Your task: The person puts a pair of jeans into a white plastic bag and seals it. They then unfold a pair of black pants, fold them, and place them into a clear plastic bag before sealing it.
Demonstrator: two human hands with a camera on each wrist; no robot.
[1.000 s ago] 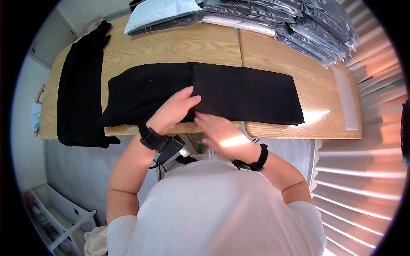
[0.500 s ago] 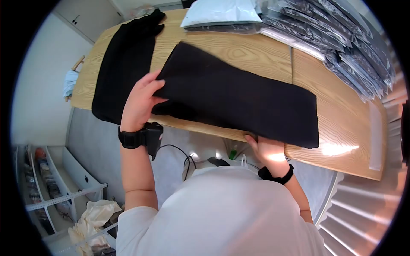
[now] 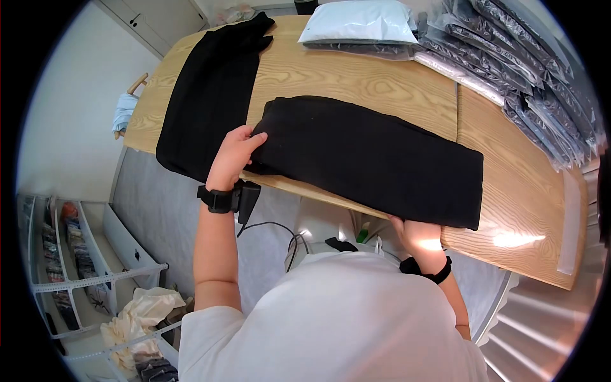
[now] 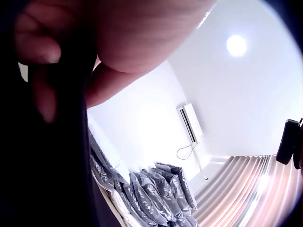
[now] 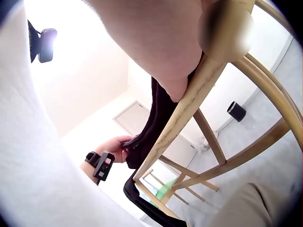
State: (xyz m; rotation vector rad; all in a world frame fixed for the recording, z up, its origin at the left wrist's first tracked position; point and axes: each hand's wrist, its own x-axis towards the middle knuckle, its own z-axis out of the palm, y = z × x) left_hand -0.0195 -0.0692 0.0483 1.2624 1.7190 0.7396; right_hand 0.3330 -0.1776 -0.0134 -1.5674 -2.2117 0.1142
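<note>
A folded black garment (image 3: 369, 159) lies lengthwise along the table's front edge in the head view. My left hand (image 3: 234, 159) grips its left end, thumb on top and fingers underneath. The left wrist view shows those fingers (image 4: 45, 101) curled against the dark cloth (image 4: 42, 179). Below the garment's front right part is my right hand (image 3: 421, 237), its fingers hidden under the cloth and its thumb at the table edge. In the right wrist view, the cloth (image 5: 161, 111) hangs between my two hands, close over the wooden table edge (image 5: 182, 111).
A second black garment (image 3: 210, 108) lies at the table's left, its near end by my left wrist. Clear-bagged dark clothes (image 3: 509, 63) are piled at the back right beside a white package (image 3: 356, 25). Divided bins (image 3: 95, 280) stand low at left; a curtain (image 3: 541, 325) hangs at right.
My left hand has moved from the garment's middle to its left end, and my right hand has gone under the right part. The garment's left part has been folded over, then lowered.
</note>
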